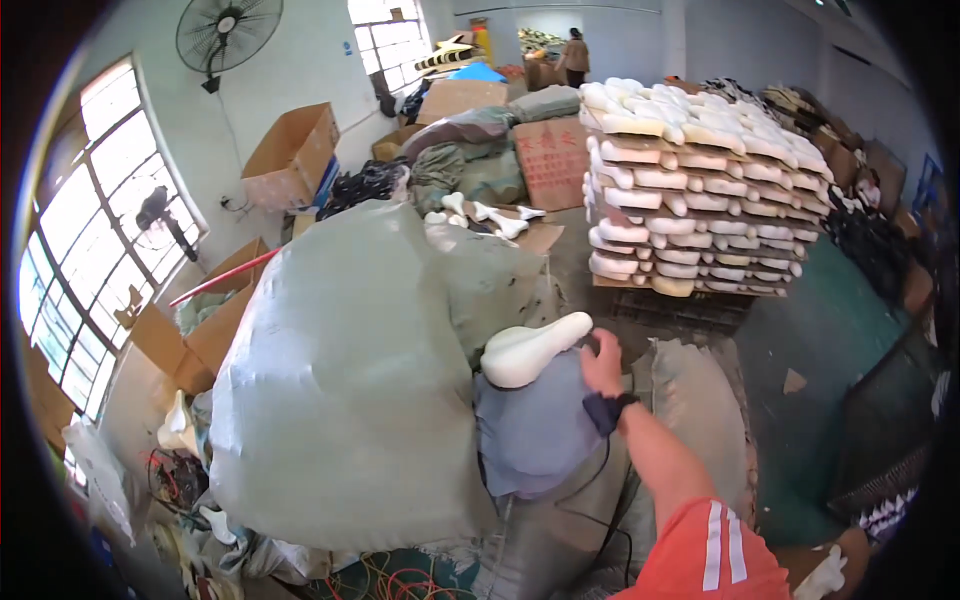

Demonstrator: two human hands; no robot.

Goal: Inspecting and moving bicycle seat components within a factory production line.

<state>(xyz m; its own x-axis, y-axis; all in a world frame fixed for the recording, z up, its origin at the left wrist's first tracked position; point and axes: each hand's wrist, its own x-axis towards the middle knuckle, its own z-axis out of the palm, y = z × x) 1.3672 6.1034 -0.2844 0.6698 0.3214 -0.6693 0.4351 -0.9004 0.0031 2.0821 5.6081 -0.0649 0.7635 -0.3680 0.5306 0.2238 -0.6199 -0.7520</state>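
A white bicycle saddle pad [537, 350] lies on a blue-grey cloth [535, 425] in front of me. Its wide end points left and its narrow nose points up to the right. My right hand [602, 366] is beside the nose, at the cloth's right edge. Its visible fingers are bent and apart, next to a small dark patch that I cannot make out. A dark band [608, 410] circles the wrist below an orange-red sleeve [716, 555] with white stripes. My left hand is out of view.
A large grey-green sack [340, 390] bulges at the left, with another sack [697, 420] at the right. Beyond stands a tall stack of white saddle pads [705, 190] on a pallet. Loose white pieces [490, 215] lie farther back. Wires [400, 582] run along the bottom. A person [575, 57] stands far off.
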